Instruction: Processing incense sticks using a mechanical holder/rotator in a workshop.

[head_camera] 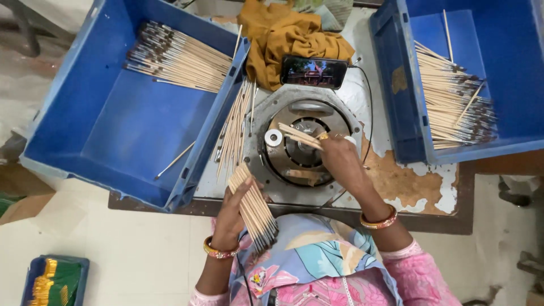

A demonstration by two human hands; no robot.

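Stick bundle (253, 207) in left hand (232, 212)

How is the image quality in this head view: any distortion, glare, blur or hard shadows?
Head view: wide-angle bending tilts the left blue crate and right blue crate outward; light is soft and even, without hard shadows; mild glare on the phone screen; the right hand over the round metal machine is slightly soft, while the left hand and its stick bundle are sharp.

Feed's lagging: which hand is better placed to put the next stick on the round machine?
Probably the right hand: it holds a stick over the machine. The left hand grips the bundle.
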